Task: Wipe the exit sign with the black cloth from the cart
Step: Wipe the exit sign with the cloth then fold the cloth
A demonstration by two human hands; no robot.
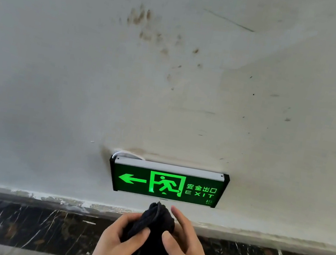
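A lit green exit sign point(167, 183) with a left arrow and a running figure is fixed low on a pale wall. Just below it I hold a bunched black cloth point(155, 218) between both hands. My left hand point(119, 241) grips the cloth's left side with the thumb pressed on it. My right hand point(183, 243) holds the right side with thumb and palm, its fingers stretched up toward the sign. The cloth's top sits a little under the sign's lower edge, not touching it. No cart is in view.
The wall point(170, 83) is stained with brown marks above the sign. A white cable point(127, 154) loops out at the sign's top left corner. A dark marble skirting point(13, 224) runs along the wall's base, with a strip of floor below it.
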